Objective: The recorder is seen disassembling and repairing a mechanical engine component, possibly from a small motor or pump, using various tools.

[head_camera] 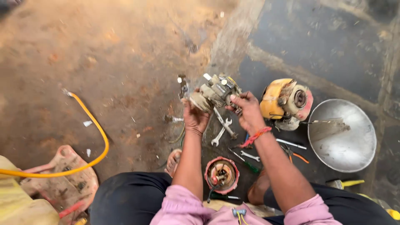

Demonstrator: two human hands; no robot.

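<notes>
Grimy engine block (216, 92) held up over the floor
Left hand (195, 117) cupped it underneath; right hand (248, 111) gripped its side (spanners (221, 130) lay below).

I am looking at a roadside repair workshop set on the ground. Spanners (221, 130) and screwdrivers (246, 161) lie on an oil-stained paved floor (316, 37) beside bare dirt (83, 50), with a yellow small-engine housing (285, 102), a metal basin (341, 135) and a yellow hose (93, 125).
</notes>
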